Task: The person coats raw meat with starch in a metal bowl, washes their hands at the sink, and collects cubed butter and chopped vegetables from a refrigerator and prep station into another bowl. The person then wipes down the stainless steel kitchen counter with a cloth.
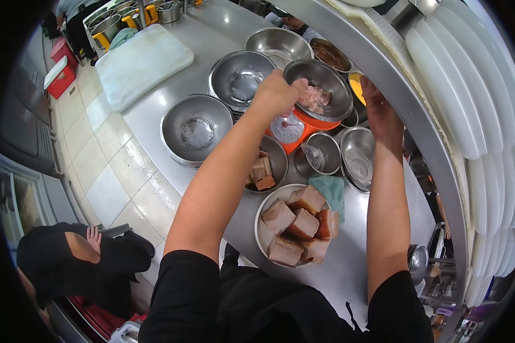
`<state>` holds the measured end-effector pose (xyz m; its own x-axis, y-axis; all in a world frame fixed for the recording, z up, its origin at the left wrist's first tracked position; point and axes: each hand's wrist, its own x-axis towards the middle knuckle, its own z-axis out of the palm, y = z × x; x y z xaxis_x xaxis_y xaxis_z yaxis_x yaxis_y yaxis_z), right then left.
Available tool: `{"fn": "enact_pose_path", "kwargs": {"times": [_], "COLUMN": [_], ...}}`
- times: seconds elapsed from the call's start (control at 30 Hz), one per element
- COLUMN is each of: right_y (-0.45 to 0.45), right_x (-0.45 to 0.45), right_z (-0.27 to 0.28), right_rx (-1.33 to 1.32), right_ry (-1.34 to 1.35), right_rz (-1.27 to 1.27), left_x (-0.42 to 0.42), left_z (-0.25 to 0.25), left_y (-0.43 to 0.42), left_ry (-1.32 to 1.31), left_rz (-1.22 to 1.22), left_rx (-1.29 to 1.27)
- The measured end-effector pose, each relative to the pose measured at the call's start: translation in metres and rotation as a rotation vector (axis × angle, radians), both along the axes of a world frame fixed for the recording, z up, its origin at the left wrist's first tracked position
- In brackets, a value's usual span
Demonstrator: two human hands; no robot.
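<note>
My left hand [277, 93] grips the near-left rim of a metal bowl [341, 86], with fingers closed over its edge. Inside lie pale pink chopped pieces of meat [315, 98]. Under this bowl is an orange dial scale [287, 129], its round face partly covered by the hand. My right hand [382, 114] reaches beneath the steel shelf with its fingers stretched out, beside a yellow container [358, 88]; its fingertips are in shadow. Closer to me, a white bowl [260, 231] holds several thick blocks of pork belly [304, 224]. Another metal bowl [279, 157] contains browned meat pieces [261, 171].
Stacked metal bowls [195, 128] stand left of the scale. A white cutting board [146, 66] lies at the far left. A steel shelf [403, 108] with stacked white plates [458, 86] curves over the right. A green cloth [329, 194] touches the pork bowl. Another person [80, 263] is at lower left.
</note>
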<state>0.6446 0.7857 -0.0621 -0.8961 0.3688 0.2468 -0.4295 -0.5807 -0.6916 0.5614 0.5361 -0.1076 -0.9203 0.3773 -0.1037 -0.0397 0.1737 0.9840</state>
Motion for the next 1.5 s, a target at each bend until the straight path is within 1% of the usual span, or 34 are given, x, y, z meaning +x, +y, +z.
{"fn": "enact_pose_path", "kwargs": {"times": [0.13, 0.23, 0.33, 0.4, 0.43, 0.47, 0.5, 0.53, 0.57, 0.6, 0.63, 0.67, 0.7, 0.73, 0.77, 0.8, 0.87, 0.9, 0.93, 0.97, 1.0, 1.03, 1.07, 1.1, 1.13, 1.2, 1.23, 1.27, 1.3, 1.33, 1.37, 1.4, 1.47, 1.5], "right_y": [0.013, -0.010, -0.005, 0.059, 0.072, 0.061, 0.054, 0.047, 0.043, 0.024, 0.017, 0.015, 0.025, 0.034, 0.041, 0.052, 0.061, 0.082, 0.099, 0.119, 0.146, 0.183, 0.198, 0.229, 0.258, 0.329, 0.377, 0.410, 0.432, 0.428, 0.419, 0.408, 0.364, 0.334], "right_x": [0.016, 0.032, 0.059, 0.087, 0.104, 0.123, 0.149, 0.178, 0.203, 0.242, 0.285, 0.323, 0.367, 0.420, 0.471, 0.520, 0.613, 0.667, 0.716, 0.762, 0.807, 0.862, 0.895, 0.920, 0.949, 1.018, 1.051, 1.067, 1.081, 1.065, 1.049, 1.033, 0.992, 0.970], "right_z": [-0.005, 0.010, 0.018, -0.020, -0.029, -0.037, -0.044, -0.047, -0.051, 0.004, 0.028, 0.041, 0.049, 0.058, 0.064, 0.067, 0.081, 0.060, 0.055, 0.047, 0.038, 0.020, 0.024, 0.015, 0.005, -0.018, -0.037, -0.041, -0.059, -0.053, -0.054, -0.052, -0.054, -0.048], "right_rx": [-0.132, -0.173, -0.170, -0.179, -0.055, 0.117, 0.267, 0.386, 0.452, 0.550, 0.591, 0.646, 0.641, 0.644, 0.649, 0.561, 0.367, 0.340, 0.290, 0.259, 0.068, 0.012, -0.169, -0.236, -0.252, -0.219, 0.025, 0.259, 0.231, 0.136, 0.085, 0.075, 0.170, 0.225], "right_ry": [-0.088, -0.097, -0.219, -0.308, -0.386, -0.523, -0.679, -0.826, -0.899, -0.965, -0.835, -0.707, -0.727, -0.744, -0.761, -0.735, -0.727, -0.570, -0.562, -0.420, -0.341, -0.216, -0.172, -0.210, -0.189, -0.196, -0.361, -0.520, -0.554, -0.513, -0.497, -0.472, -0.416, -0.370], "right_rz": [-0.016, -0.175, -0.216, 0.295, 0.236, 0.096, -0.008, -0.067, -0.089, -0.123, -0.249, -0.348, -0.452, -0.542, -0.620, -0.719, -0.991, -1.187, -1.367, -1.533, -1.706, -1.772, -1.756, -1.918, -1.981, -1.885, -1.988, -2.101, -2.075, -2.014, -1.981, -1.966, -1.987, -2.017], "left_x": [0.001, 0.003, -0.004, -0.018, -0.017, 0.009, -0.002, -0.018, -0.012, -0.046, -0.019, -0.016, -0.012, -0.036, -0.035, -0.004, 0.016, 0.032, 0.049, 0.081, 0.098, 0.116, 0.136, 0.162, 0.197, 0.226, 0.257, 0.295, 0.321, 0.336, 0.376, 0.391, 0.431, 0.442], "left_z": [0.003, 0.009, 0.002, -0.011, -0.013, 0.018, 0.000, -0.028, -0.015, -0.039, -0.018, -0.017, -0.017, -0.036, -0.047, -0.027, -0.028, -0.033, -0.039, -0.036, -0.041, -0.046, -0.049, -0.049, -0.039, -0.042, -0.034, -0.014, 0.008, 0.013, 0.033, 0.042, 0.045, 0.052], "left_y": [-0.001, -0.001, 0.002, 0.006, 0.005, -0.002, 0.009, 0.016, 0.018, 0.017, 0.017, 0.012, 0.005, -0.004, -0.005, -0.002, -0.006, -0.009, -0.012, -0.010, -0.013, -0.021, -0.027, -0.028, -0.025, -0.028, -0.019, 0.002, 0.020, 0.036, 0.066, 0.085, 0.129, 0.152], "left_ry": [0.005, -0.018, 0.031, 0.158, 0.251, 0.301, 0.153, 0.208, 0.114, 0.368, -0.044, -0.030, -0.015, 0.024, 0.160, -0.106, -0.028, 0.012, 0.052, -0.013, -0.032, -0.051, -0.067, -0.069, -0.068, -0.054, -0.068, -0.078, -0.083, 0.046, -0.064, -0.065, -0.042, 0.048], "left_rz": [-0.020, -0.022, 0.000, -0.044, -0.037, -0.079, -0.138, -0.153, -0.369, -0.262, -0.131, -0.153, -0.175, -0.259, -0.209, -0.155, -0.194, -0.195, -0.195, -0.132, -0.101, -0.063, -0.021, -0.004, 0.012, -0.048, -0.072, -0.098, -0.130, -0.201, -0.114, -0.152, -0.226, -0.453], "left_rx": [-0.030, -0.069, -0.159, -0.270, -0.371, -0.505, -0.235, -0.047, 0.294, 0.123, 0.273, 0.272, 0.271, 0.261, 0.227, 0.390, 0.368, 0.345, 0.322, 0.354, 0.341, 0.323, 0.302, 0.269, 0.236, 0.182, 0.169, 0.151, 0.117, 0.039, 0.104, 0.017, 0.118, 0.018]}}
